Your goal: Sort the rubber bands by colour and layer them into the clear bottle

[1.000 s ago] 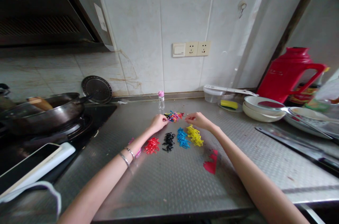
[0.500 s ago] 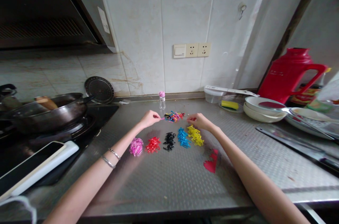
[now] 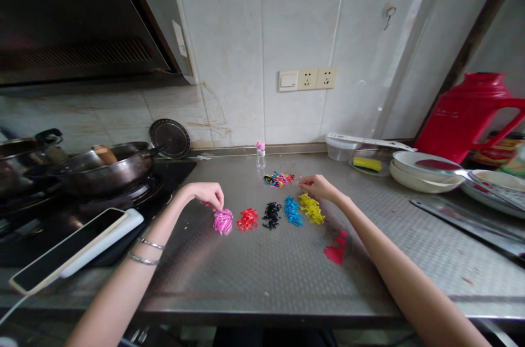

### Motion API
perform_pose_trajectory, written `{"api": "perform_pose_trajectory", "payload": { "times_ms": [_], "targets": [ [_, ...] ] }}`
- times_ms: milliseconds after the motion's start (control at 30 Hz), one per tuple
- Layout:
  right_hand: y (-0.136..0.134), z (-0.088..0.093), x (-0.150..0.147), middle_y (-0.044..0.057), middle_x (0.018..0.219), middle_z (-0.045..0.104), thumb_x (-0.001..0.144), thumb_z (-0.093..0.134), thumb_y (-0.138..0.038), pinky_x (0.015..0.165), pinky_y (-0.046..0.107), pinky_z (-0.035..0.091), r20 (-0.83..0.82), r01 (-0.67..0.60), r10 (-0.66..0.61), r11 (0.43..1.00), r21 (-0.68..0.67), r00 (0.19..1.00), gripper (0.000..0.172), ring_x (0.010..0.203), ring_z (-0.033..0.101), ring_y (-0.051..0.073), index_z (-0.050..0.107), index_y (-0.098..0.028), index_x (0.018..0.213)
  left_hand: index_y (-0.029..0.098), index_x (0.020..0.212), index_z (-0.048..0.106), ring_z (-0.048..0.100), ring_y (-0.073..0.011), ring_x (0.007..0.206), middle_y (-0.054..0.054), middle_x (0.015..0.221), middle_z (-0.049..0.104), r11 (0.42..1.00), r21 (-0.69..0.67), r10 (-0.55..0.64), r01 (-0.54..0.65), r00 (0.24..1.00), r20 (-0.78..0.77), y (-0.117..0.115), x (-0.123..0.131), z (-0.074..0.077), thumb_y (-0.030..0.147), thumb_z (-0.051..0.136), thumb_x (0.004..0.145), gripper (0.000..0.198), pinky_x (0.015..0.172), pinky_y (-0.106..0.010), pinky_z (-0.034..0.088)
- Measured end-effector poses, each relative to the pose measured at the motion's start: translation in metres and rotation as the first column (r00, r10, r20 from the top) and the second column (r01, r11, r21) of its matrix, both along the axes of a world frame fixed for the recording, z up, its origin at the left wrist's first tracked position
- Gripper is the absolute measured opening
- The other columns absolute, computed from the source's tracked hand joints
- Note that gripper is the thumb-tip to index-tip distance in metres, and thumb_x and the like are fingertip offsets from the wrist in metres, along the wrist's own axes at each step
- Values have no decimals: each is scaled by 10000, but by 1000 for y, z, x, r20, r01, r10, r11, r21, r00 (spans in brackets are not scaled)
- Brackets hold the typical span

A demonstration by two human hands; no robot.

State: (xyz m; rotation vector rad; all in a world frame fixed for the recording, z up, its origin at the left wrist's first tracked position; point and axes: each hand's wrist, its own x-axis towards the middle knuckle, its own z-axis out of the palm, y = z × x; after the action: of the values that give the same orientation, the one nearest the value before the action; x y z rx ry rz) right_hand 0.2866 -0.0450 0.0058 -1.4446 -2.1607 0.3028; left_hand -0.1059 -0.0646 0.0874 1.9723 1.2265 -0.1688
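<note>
On the steel counter (image 3: 266, 270) lie sorted heaps of small plastic pieces: pink (image 3: 222, 221), red (image 3: 247, 219), black (image 3: 271, 215), blue (image 3: 292, 211) and yellow (image 3: 311, 208). Behind them sits a mixed-colour heap (image 3: 278, 178). My left hand (image 3: 205, 194) hovers just above the pink heap with fingers curled downward in a pinch; what is in them I cannot make out. My right hand (image 3: 319, 187) rests beside the mixed heap, above the yellow heap, fingers pinched on a small red piece.
A small pink-capped bottle (image 3: 260, 154) stands at the back. Left: a wok (image 3: 107, 166) on the stove and a phone (image 3: 74, 248). Right: bowls (image 3: 422, 172), a sponge (image 3: 367, 163), a red thermos jug (image 3: 471, 117), a knife (image 3: 467, 224). A red scrap (image 3: 337, 248) lies on the counter.
My left hand has moved left and toward me, from the mixed heap to above the pink heap. My right hand stayed by the mixed heap. The view has swung slightly left.
</note>
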Motion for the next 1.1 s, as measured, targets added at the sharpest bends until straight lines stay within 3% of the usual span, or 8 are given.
{"api": "perform_pose_trajectory", "payload": {
  "times_ms": [233,333,500,667,900,1100],
  "targets": [
    [-4,1,1,20,670,658,741,483,-289,565,183,400,-9,13,-13,1000,-7,1000,249,607,575,120,681,-149,797,185,616,699,385,-83,396,-46,559,611,993,-114,-24,6,987,-157,-3,2,2,381,704,475,242,339,-182,196],
    [-1,0,1,26,696,664,742,479,-289,571,183,404,-16,24,-24,1000,8,1000,255,622,580,124,680,-149,814,171,632,693,387,-81,403,-42,545,583,995,-101,-14,0,991,-137,0,1,4,412,680,519,266,337,-179,196],
    [9,0,-8,31,781,674,735,485,-267,622,190,411,26,40,-40,999,18,999,255,690,590,133,678,-175,875,160,693,671,378,-70,400,-7,512,513,997,35,62,-62,998,9,11,3,0,441,625,591,303,339,-171,199],
    [13,9,-33,33,786,670,737,473,-230,617,179,390,131,34,-34,999,-1,991,253,694,580,126,669,-205,895,142,772,640,360,-51,416,4,554,507,967,157,159,-199,959,235,26,10,-22,456,584,635,347,354,-162,198],
    [16,16,-57,22,849,661,732,499,-330,571,184,359,265,105,-91,994,-36,960,249,749,581,147,668,-268,904,123,793,613,300,-27,380,27,555,465,882,146,361,-448,842,400,47,3,-65,463,546,649,375,346,-159,137],
    [26,10,-57,10,844,664,698,530,-325,575,192,361,213,132,-122,991,-34,970,224,742,575,147,686,-265,848,119,789,610,287,-23,344,35,531,462,865,111,411,-489,818,403,54,-1,-72,432,552,645,349,331,-171,135]
  ]
}}
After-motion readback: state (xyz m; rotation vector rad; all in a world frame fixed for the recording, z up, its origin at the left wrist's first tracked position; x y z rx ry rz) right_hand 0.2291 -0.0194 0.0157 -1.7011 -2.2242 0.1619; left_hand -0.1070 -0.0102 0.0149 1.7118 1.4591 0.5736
